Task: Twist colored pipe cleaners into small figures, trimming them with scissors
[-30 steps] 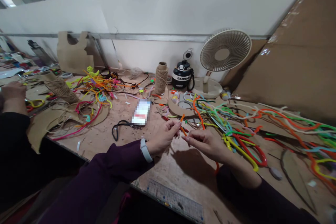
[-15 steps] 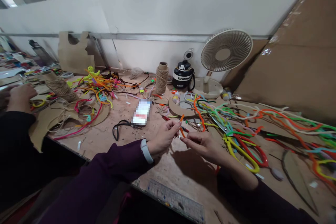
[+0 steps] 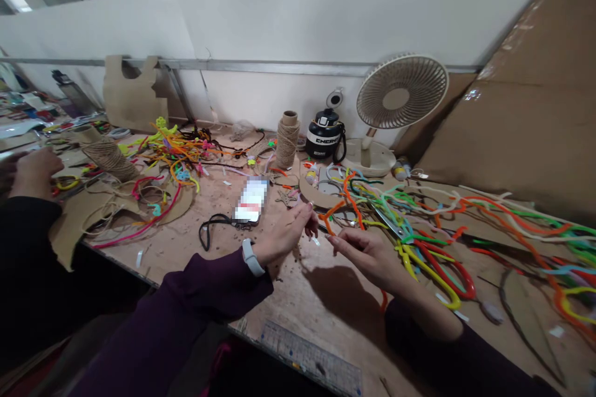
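Observation:
An orange pipe cleaner [image 3: 326, 221] with a bent end sticks up from my right hand [image 3: 365, 255], whose thumb and forefinger are pinched on it. More orange shows below that hand, near the tabletop. My left hand [image 3: 291, 232], with a pale watch band at the wrist, hovers just left of the bent end. Its fingers are loosely curled and a little apart, and nothing shows in them. Close behind both hands lies a curved cardboard piece [image 3: 321, 197]. Scissors with red and yellow handles [image 3: 437, 279] rest to the right of my right hand.
A phone [image 3: 251, 200] with a black strap lies left of my hands. Behind stand a twine spool [image 3: 288, 141], a black bottle [image 3: 323, 136] and a fan [image 3: 395, 99]. Colourful pipe cleaners spread rightward. A ruler [image 3: 311, 353] lies at the front edge. Another person's hand [image 3: 37, 170] is far left.
My left hand has moved slightly left, away from the orange pipe cleaner, and its fingers have loosened. The pipe cleaner's end now looks bent over. My right hand has shifted slightly right, still pinching it.

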Motion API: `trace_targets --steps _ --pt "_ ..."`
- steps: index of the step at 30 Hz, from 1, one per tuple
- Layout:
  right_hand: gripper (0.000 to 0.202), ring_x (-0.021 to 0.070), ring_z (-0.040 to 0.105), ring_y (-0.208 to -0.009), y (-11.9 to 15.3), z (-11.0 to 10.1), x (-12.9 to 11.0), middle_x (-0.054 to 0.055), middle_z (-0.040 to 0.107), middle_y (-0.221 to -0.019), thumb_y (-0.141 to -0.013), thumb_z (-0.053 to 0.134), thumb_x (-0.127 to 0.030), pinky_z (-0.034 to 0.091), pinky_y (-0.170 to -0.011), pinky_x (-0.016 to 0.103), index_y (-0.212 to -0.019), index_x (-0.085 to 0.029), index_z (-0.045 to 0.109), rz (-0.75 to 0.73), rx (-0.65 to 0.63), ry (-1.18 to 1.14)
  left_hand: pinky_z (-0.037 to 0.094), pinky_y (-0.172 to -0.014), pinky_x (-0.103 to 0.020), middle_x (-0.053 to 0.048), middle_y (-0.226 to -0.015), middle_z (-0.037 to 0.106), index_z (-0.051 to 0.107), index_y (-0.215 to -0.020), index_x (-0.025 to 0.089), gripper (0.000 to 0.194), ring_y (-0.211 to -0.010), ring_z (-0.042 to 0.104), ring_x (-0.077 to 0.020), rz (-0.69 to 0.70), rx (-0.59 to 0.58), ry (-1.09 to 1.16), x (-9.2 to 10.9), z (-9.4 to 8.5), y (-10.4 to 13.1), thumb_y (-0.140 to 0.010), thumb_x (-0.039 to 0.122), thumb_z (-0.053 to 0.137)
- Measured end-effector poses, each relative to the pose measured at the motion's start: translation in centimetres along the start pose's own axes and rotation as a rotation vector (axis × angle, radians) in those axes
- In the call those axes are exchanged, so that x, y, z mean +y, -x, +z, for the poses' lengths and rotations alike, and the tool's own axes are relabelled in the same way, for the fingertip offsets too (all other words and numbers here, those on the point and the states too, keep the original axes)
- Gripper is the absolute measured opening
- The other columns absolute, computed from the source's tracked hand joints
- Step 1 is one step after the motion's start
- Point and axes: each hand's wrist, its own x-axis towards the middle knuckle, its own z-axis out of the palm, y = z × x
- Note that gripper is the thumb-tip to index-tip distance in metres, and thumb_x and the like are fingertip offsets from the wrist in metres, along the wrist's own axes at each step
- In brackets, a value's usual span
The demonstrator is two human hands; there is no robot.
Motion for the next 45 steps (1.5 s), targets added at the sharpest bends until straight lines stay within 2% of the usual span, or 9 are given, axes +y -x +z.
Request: trace_targets --steps 7,12,21,24,28,34,37,41,45 --pt "0.051 0.0095 0.035 -0.052 -0.1 0.3 0.4 -0.003 0.040 -0.055 -0.086 0.050 -0.062 0.028 -0.048 0.024 -0.064 -0.017 0.058 0.006 -0.085 -0.061 0.038 -0.060 -0.026 0.002 -0.063 0.047 0.043 -0.070 0.019 0.046 -0.059 0.043 -0.0111 0.069 -0.120 -0.067 0.5 0.2 0.5 -0.090 0.061 0.039" --pt "0.043 0.0117 0.046 -0.059 0.0 0.3 -0.1 -0.001 0.051 -0.066 -0.088 0.048 -0.060 0.037 -0.055 0.025 -0.081 -0.018 0.057 0.065 -0.130 -0.187 0.038 -0.065 -0.027 0.000 -0.069 0.048 0.045 -0.072 0.019 0.037 -0.066 0.045 -0.0128 0.195 -0.081 -0.232 0.9 0.4 1.1 -0.094 0.047 0.036" --pt "0.040 0.0141 0.055 -0.068 0.5 1.3 -1.0 0.001 0.057 -0.073 -0.085 0.056 -0.057 0.047 -0.068 0.030 -0.085 -0.018 0.054 0.159 -0.193 -0.532 0.035 -0.071 -0.031 -0.004 -0.069 0.052 0.048 -0.069 0.020 0.030 -0.071 0.045 -0.0171 0.338 0.058 -0.461 0.6 0.8 1.4 -0.093 0.035 0.038" --pt "0.039 0.0157 0.056 -0.070 0.6 1.0 -1.1 0.003 0.059 -0.075 -0.087 0.054 -0.057 0.047 -0.069 0.031 -0.083 -0.018 0.057 0.115 -0.225 -0.428 0.034 -0.075 -0.031 -0.004 -0.072 0.054 0.050 -0.070 0.020 0.029 -0.073 0.046 -0.0180 0.357 0.082 -0.459 0.6 0.9 1.5 -0.093 0.035 0.040" --pt "0.037 0.0179 0.056 -0.074 0.5 -0.1 -1.1 0.006 0.062 -0.079 -0.086 0.057 -0.054 0.045 -0.070 0.032 -0.079 -0.019 0.062 -0.026 -0.083 -0.086 0.033 -0.078 -0.033 -0.004 -0.073 0.055 0.052 -0.069 0.020 0.030 -0.074 0.047 -0.0183 0.388 0.075 -0.473 0.7 1.0 1.7 -0.093 0.033 0.041" --pt "0.042 0.0144 0.057 -0.065 0.5 0.5 -1.1 0.002 0.060 -0.071 -0.082 0.060 -0.058 0.048 -0.064 0.030 -0.086 -0.017 0.058 0.157 -0.117 -0.505 0.030 -0.080 -0.034 -0.004 -0.072 0.056 0.052 -0.070 0.020 0.028 -0.073 0.047 -0.0179 0.392 0.095 -0.489 0.7 1.1 1.9 -0.093 0.031 0.041" --pt "0.042 0.0109 0.050 -0.058 0.7 1.4 -1.4 -0.001 0.055 -0.068 -0.080 0.062 -0.058 0.045 -0.056 0.026 -0.088 -0.018 0.054 0.179 -0.092 -0.568 0.029 -0.080 -0.034 -0.003 -0.072 0.055 0.052 -0.071 0.020 0.026 -0.073 0.047 -0.0174 0.399 0.130 -0.494 0.5 1.4 2.1 -0.093 0.029 0.042" --pt "0.039 0.0110 0.044 -0.056 0.9 1.6 -1.7 -0.001 0.052 -0.068 -0.086 0.053 -0.059 0.039 -0.050 0.024 -0.086 -0.020 0.053 0.116 -0.087 -0.381 0.031 -0.075 -0.032 -0.003 -0.072 0.052 0.048 -0.070 0.020 0.029 -0.071 0.046 -0.0166 0.329 0.152 -0.401 0.7 2.0 2.5 -0.093 0.033 0.039" --pt "0.035 0.0135 0.046 -0.061 1.0 1.0 -1.8 0.000 0.051 -0.067 -0.092 0.046 -0.052 0.040 -0.058 0.026 -0.081 -0.020 0.054 -0.026 -0.065 -0.087 0.034 -0.065 -0.028 0.000 -0.068 0.045 0.044 -0.071 0.020 0.036 -0.065 0.042 -0.0144 0.186 0.058 -0.196 1.0 2.4 2.6 -0.093 0.048 0.037"
